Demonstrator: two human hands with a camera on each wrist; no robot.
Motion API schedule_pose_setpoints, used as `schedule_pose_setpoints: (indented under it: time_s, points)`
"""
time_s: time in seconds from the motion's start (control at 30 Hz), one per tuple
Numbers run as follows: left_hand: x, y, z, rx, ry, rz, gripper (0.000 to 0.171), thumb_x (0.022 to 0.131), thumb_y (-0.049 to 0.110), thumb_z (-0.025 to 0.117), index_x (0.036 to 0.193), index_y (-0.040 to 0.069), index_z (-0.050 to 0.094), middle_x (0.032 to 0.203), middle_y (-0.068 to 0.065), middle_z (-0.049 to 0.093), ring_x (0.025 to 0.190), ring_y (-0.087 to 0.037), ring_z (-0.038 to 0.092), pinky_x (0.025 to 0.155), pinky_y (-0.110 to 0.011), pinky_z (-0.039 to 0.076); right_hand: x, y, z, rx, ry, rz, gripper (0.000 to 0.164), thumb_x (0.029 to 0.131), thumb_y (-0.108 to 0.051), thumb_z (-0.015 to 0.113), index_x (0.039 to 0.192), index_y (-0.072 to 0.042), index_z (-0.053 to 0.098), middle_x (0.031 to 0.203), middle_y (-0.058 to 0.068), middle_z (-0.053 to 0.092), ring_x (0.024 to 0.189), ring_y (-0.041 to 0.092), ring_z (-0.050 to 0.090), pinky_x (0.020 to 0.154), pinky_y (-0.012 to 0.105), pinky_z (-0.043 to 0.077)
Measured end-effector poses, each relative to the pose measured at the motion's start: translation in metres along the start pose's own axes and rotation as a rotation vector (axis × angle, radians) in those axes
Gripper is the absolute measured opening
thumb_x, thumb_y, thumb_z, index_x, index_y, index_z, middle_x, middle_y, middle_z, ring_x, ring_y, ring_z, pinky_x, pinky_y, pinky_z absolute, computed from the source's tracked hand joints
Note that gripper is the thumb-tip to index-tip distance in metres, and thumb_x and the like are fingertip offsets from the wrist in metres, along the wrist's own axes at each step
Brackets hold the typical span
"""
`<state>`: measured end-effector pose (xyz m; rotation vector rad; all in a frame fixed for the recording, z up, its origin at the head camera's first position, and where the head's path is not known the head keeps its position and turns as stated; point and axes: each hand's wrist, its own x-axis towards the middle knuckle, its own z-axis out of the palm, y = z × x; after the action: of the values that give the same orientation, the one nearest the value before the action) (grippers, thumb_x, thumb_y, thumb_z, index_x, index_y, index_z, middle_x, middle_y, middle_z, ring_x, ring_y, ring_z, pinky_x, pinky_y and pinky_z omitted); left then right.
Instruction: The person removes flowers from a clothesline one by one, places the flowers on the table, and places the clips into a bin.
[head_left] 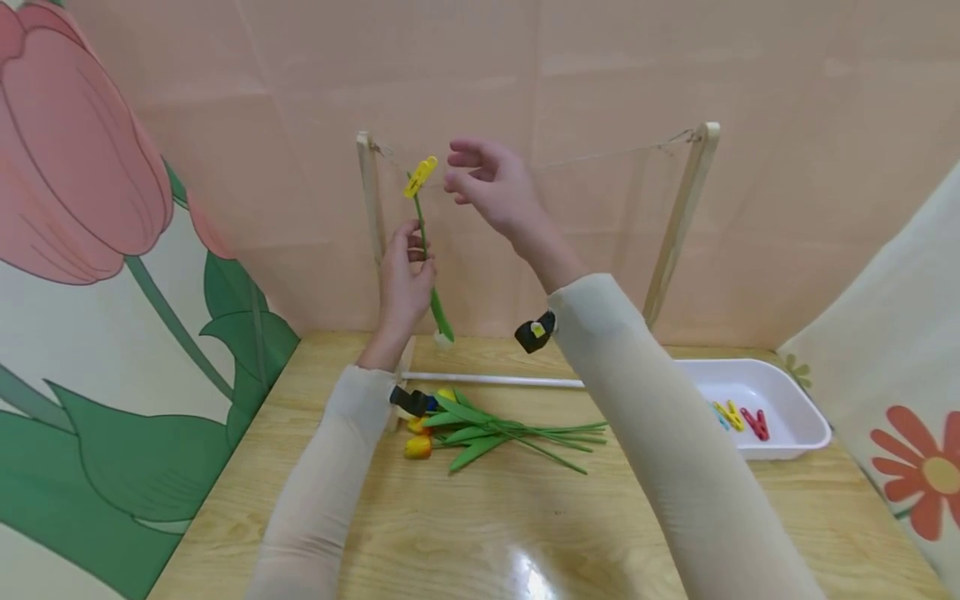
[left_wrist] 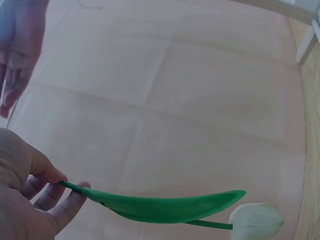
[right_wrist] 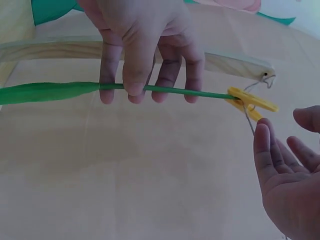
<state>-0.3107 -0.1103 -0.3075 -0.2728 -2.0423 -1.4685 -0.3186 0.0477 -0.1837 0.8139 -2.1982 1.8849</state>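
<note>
A white artificial tulip (left_wrist: pixel 256 221) hangs upside down, its stem end clamped by a yellow clothespin (head_left: pixel 420 177) on a thin string (head_left: pixel 600 155). My left hand (head_left: pixel 406 279) pinches the green stem (right_wrist: pixel 175 90) between thumb and fingers, below the clothespin. To the right of the clothespin is my right hand (head_left: pixel 491 183), fingers spread and slightly bent, holding nothing. In the right wrist view the right fingertips lie close to the clothespin, apart from it. The tulip's long leaf (left_wrist: pixel 170 207) points down toward the bloom.
Two wooden posts (head_left: pixel 682 225) carry the string, with a white rod (head_left: pixel 495 380) low between them. Several yellow-orange tulips (head_left: pixel 480 429) lie on the wooden table (head_left: pixel 450 533). At the right a white tray (head_left: pixel 795 421) holds red, yellow and blue clothespins.
</note>
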Motion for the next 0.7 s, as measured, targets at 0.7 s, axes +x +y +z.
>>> schedule_pose_setpoints:
  time_s: [0.7]
  points:
    - [-0.005, 0.002, 0.006, 0.044, 0.021, 0.097, 0.052, 0.091, -0.015, 0.059, 0.139, 0.002, 0.051, 0.112, -0.019, 0.061, 0.099, -0.032, 0.065, 0.081, -0.039, 0.058, 0.016, -0.001, 0.027, 0.021, 0.108, 0.139, 0.042, 0.096, -0.010, 0.069, 0.135, 0.002, 0.059, 0.116, 0.014, 0.069, 0.096, 0.025, 0.070, 0.083, 0.027, 0.059]
